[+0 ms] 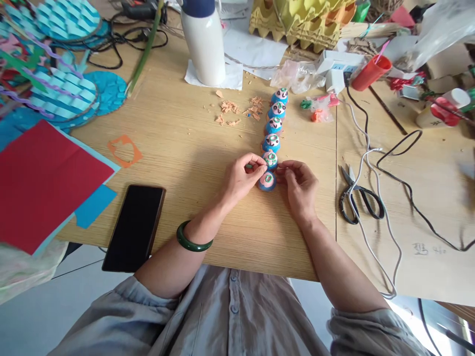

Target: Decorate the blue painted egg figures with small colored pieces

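Note:
A row of several small blue domes with pink tops runs up the middle of the table; the far ones carry dark and green bits. The nearest dome (267, 181) has a green ring on its pink top. Just beyond it, another dome (270, 159) bears green bits and sits between my hands. My left hand (241, 179) is closed in a pinch at its left side, with a small green piece (249, 166) showing among the fingers. At the dome's right side, my right hand (300, 187) has its fingers curled together; whatever they hold is hidden.
Scissors (358, 195) and a white cable (389, 247) lie to the right. A phone (135, 227) and red card (52, 183) are at left. Orange shavings (230, 107) lie beyond my left hand. Behind stand a white bottle (204, 49) and yellow egg trays (293, 22).

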`<state>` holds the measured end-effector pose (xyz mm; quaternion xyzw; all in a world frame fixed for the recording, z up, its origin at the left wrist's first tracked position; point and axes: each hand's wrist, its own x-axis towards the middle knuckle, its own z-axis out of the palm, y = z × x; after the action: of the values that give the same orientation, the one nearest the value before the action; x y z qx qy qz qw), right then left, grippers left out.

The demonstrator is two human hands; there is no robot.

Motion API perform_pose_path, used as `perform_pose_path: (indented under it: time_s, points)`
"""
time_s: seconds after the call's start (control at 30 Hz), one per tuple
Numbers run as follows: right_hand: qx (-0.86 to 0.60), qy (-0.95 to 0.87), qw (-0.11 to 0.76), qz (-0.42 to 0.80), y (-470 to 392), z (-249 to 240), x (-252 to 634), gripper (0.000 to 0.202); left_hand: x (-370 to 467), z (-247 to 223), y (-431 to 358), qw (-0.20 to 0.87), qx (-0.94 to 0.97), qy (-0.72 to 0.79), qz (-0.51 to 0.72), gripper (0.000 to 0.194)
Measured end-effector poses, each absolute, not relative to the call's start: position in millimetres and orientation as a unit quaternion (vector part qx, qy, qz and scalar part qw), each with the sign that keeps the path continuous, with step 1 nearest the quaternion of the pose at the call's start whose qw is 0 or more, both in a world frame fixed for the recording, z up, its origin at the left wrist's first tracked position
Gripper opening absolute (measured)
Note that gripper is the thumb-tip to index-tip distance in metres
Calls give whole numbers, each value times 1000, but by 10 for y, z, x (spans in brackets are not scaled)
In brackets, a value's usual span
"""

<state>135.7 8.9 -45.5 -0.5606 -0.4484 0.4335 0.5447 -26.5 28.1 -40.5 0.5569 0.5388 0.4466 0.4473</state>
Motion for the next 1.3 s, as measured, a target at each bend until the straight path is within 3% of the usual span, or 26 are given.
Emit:
perform_pose_path:
  time_s: [0.2,0.37,0.57,0.73,0.87,1.03,1.3]
  points:
    - [-561,-491,537,394,72,-488,1378,13,-256,-386,285,495,497,527,479,15]
    - [-542,-592,554,223,2,-420,1402,18,-279,-261,249,590,398,408,571,25]
    - [-471,-706,524,75,-87,-258,1446,36,-287,-140,100,659,484,324,475,57]
    - [-445,-769,459,-25,-94,-202,1469,36,-271,-119,20,615,557,358,429,67]
    - [-435,-769,469,-12,-91,-190,1470,29,-252,-107,5,601,555,376,435,64]
    - [-430,-750,503,11,-91,-167,1488,23,-243,-89,39,609,526,398,440,37]
    - [-417,-757,500,58,-63,-210,1480,21,-238,-105,74,610,508,420,439,36]
